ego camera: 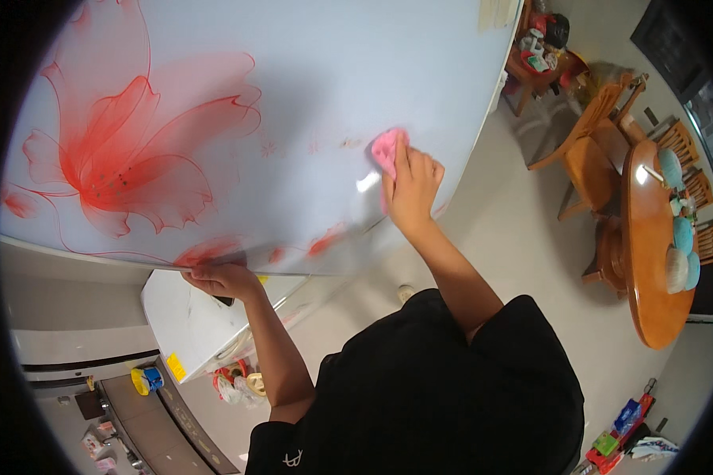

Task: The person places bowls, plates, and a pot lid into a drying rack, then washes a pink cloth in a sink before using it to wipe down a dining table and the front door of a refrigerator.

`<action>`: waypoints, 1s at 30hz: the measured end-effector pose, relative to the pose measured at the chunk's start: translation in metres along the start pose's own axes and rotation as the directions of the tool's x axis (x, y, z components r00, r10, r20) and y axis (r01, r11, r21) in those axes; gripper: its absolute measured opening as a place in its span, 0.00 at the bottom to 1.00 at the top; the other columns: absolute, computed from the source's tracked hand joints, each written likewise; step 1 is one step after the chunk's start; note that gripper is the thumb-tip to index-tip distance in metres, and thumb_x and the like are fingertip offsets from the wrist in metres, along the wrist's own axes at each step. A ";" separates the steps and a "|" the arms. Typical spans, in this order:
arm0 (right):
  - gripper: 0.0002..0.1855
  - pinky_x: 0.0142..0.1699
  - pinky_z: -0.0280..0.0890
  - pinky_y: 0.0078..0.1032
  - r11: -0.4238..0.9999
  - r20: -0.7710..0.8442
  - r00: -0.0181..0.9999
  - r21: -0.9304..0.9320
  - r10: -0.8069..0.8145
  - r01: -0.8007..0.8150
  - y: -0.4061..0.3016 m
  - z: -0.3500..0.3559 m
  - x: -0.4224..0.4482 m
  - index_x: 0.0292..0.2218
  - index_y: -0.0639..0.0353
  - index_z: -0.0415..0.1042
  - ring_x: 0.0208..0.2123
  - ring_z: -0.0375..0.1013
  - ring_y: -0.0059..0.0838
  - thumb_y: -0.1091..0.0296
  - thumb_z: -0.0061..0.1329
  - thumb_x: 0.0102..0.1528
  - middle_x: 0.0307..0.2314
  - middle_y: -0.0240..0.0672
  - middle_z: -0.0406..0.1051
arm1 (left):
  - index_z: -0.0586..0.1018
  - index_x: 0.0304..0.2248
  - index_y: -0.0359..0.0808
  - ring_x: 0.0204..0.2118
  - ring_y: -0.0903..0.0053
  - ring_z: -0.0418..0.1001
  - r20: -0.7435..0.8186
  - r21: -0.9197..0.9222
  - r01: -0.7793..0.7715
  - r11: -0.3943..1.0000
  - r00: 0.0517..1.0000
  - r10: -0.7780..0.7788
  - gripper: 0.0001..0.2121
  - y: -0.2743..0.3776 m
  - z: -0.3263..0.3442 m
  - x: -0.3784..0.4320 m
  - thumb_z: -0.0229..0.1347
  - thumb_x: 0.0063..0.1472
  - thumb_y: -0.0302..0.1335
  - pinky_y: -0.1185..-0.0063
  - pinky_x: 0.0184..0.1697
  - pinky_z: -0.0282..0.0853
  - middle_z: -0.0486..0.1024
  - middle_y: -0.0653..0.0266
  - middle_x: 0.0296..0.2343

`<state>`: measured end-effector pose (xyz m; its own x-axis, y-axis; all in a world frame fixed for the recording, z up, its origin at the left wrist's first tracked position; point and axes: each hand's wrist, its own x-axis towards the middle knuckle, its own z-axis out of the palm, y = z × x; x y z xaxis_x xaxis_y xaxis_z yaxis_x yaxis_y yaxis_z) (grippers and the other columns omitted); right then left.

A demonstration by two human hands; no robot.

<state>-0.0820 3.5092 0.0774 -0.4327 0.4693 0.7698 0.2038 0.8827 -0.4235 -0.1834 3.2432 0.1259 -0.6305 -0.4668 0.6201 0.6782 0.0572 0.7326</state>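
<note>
Before me stands a large glossy white door panel [309,89], printed with red flowers, that looks like a refrigerator door. My right hand [415,190] presses a pink cloth [387,148] against its surface, fingers bunched over it. Just left of the cloth is a small brownish mark [350,143] on the panel. My left hand [229,280] grips the panel's near edge, with the thumb on the printed side; its other fingers are partly hidden. A dark object below that palm is too covered to identify.
A white marbled top [196,314] lies under my left forearm. To the right are a wooden chair [588,160] and an oval wooden table [644,237] with bowls or covers. A kitchen counter [148,421] runs at lower left.
</note>
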 end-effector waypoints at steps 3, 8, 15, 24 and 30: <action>0.36 0.45 0.50 0.37 0.996 0.038 0.996 -0.018 -0.084 0.085 0.007 -0.016 0.013 0.55 0.62 0.59 0.36 0.64 0.31 0.70 0.51 0.44 0.36 0.33 0.67 | 0.59 0.55 0.33 0.46 0.68 0.67 -0.059 0.156 0.008 0.988 0.998 0.002 0.24 0.003 0.007 -0.001 0.35 0.68 0.43 0.72 0.47 0.68 0.64 0.54 0.48; 0.34 0.45 0.50 0.35 0.996 0.050 0.995 -0.022 -0.083 0.084 0.012 -0.009 0.004 0.55 0.63 0.59 0.35 0.64 0.31 0.71 0.49 0.46 0.34 0.33 0.67 | 0.61 0.53 0.33 0.46 0.67 0.67 -0.041 0.121 -0.026 0.992 0.999 0.031 0.23 0.004 0.011 0.001 0.34 0.68 0.42 0.73 0.47 0.68 0.65 0.54 0.47; 0.35 0.44 0.51 0.38 0.997 0.061 0.995 0.001 -0.080 0.080 0.010 -0.016 0.021 0.55 0.64 0.59 0.37 0.64 0.33 0.69 0.49 0.45 0.34 0.33 0.67 | 0.65 0.48 0.31 0.42 0.70 0.67 -0.143 0.253 0.015 0.967 0.990 0.022 0.22 -0.002 0.003 -0.004 0.36 0.68 0.42 0.72 0.44 0.67 0.66 0.57 0.44; 0.43 0.57 0.31 0.63 0.975 -0.007 0.997 0.205 -0.083 0.083 -0.025 0.010 0.024 0.62 0.60 0.42 0.60 0.36 0.66 0.58 0.48 0.51 0.58 0.61 0.37 | 0.64 0.51 0.29 0.45 0.68 0.67 -0.133 0.289 -0.008 0.957 0.990 0.048 0.26 -0.012 -0.001 -0.001 0.39 0.66 0.45 0.71 0.46 0.67 0.66 0.54 0.46; 0.42 0.59 0.24 0.62 0.949 -0.252 0.966 0.287 -0.057 0.131 -0.008 -0.031 0.188 0.62 0.64 0.38 0.63 0.29 0.59 0.50 0.40 0.56 0.61 0.59 0.30 | 0.64 0.53 0.31 0.45 0.68 0.66 -0.123 0.225 0.051 0.973 0.992 -0.023 0.27 -0.021 -0.015 -0.005 0.41 0.65 0.46 0.72 0.47 0.65 0.66 0.55 0.46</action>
<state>-0.1378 3.5912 0.2407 -0.2085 0.4095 0.8882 -0.1155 0.8914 -0.4382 -0.1889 3.2308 0.1033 -0.5949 -0.5730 0.5636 0.5432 0.2302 0.8074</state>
